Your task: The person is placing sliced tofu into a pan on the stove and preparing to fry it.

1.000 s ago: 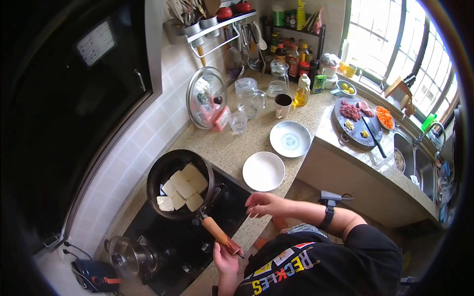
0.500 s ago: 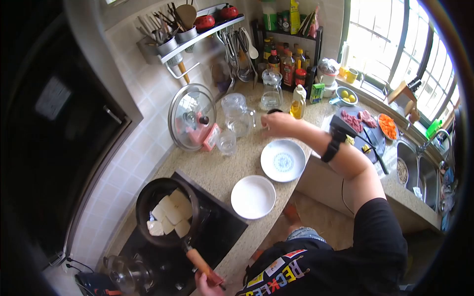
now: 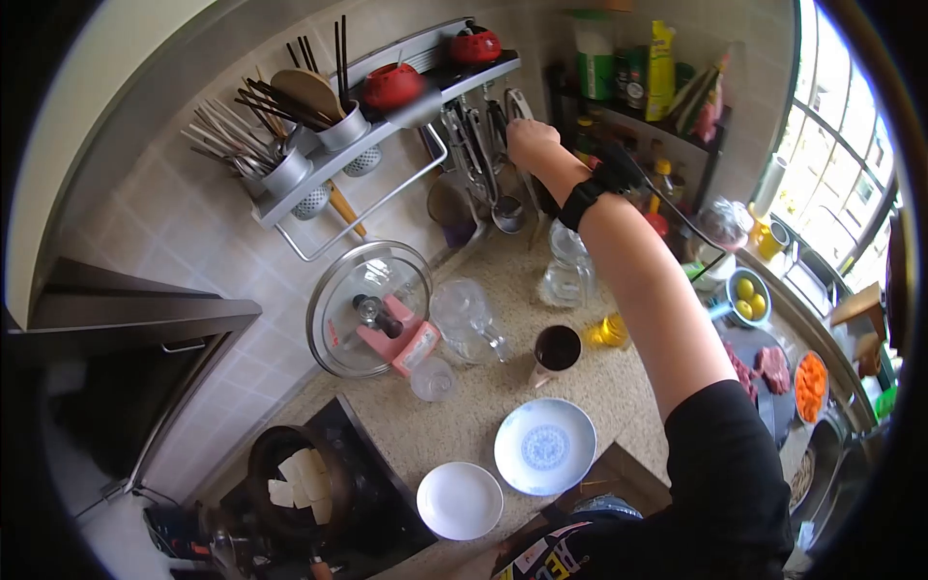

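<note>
My right hand (image 3: 532, 145) is raised to the row of hanging utensils (image 3: 474, 145) under the wall shelf, its fingers curled in beside the rightmost one. What they close on, if anything, is hidden. Below the forearm, a cup with dark contents (image 3: 558, 348) stands on the counter. A glass jug (image 3: 565, 271) and a bottle of yellow oil (image 3: 609, 331) are partly behind the arm. My left hand is out of view. Pale flat slices (image 3: 304, 478) lie in the frying pan (image 3: 259, 464) at lower left, and its handle (image 3: 321, 568) runs off the bottom edge.
A blue-patterned plate (image 3: 507, 464) and a white bowl (image 3: 430, 503) sit near the counter's front edge. A glass lid (image 3: 324, 333) leans in a pink stand (image 3: 411, 348) against the wall. The metal shelf (image 3: 445, 92) juts out above. Sliced meat (image 3: 773, 367) and carrots (image 3: 810, 387) are at right.
My right hand has risen from over the dark cup to the hanging utensils. The view has tilted up toward the shelf. My left hand, earlier on the pan handle, has dropped out of view.
</note>
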Motion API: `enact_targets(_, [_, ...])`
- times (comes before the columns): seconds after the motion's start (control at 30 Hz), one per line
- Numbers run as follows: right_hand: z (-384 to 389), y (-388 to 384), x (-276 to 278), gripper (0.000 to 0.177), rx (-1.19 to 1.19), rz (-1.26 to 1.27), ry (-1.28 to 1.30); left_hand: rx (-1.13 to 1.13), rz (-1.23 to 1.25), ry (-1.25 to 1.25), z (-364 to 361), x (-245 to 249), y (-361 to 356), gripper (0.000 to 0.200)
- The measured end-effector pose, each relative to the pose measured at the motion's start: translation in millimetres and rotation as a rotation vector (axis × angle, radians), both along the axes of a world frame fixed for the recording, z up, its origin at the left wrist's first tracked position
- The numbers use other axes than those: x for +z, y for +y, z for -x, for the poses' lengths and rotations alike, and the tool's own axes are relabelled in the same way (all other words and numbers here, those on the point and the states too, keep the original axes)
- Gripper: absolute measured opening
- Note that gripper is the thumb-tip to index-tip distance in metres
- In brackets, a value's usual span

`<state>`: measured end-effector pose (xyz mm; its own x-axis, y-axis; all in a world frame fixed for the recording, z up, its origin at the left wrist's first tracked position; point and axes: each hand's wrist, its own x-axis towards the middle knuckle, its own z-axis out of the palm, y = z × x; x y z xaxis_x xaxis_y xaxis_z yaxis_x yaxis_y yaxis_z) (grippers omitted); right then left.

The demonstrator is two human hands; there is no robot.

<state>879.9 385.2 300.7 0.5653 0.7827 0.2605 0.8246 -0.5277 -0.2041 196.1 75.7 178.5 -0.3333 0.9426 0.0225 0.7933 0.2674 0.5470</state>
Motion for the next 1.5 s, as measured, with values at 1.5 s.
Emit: enact_targets(1.5, [195.9, -251.2, 155.9, 0.016, 0.446, -0.734, 0.225, -0.036, -0.091, 0.356, 31.6, -43.3, -2.0, 0.026])
